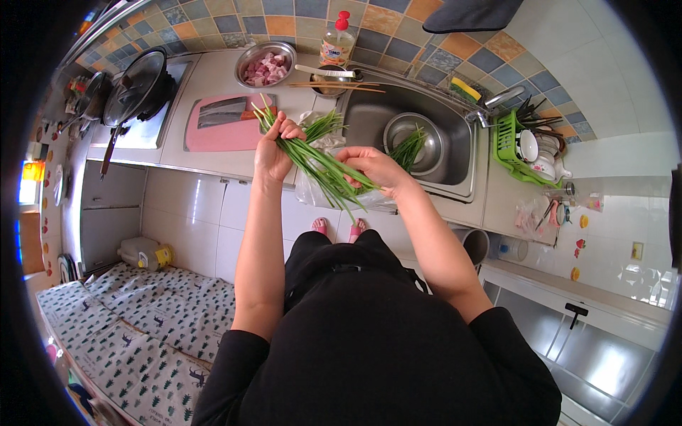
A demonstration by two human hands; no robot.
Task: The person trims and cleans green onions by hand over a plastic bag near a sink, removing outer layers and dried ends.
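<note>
My left hand (275, 152) grips a bunch of long green stalks (314, 166) that look like garlic chives. They slant down to the right, over the counter's front edge. My right hand (375, 168) has its fingers curled in among their lower right ends. Under the bunch hangs a clear plastic bag (309, 194), partly hidden. More greens (326, 123) lie on the counter behind my hands. In the sink (367, 106), a metal bowl (434, 141) holds another small bunch of greens (409, 149).
Left of my hands, a cleaver (221, 113) lies on a pink cutting board (224, 138). Behind are a bowl of cut raw meat (265, 69), chopsticks (303, 85) across a small bowl, and a soap bottle (337, 45). A lidded pan (136, 88) and green dish rack (506, 141) flank them.
</note>
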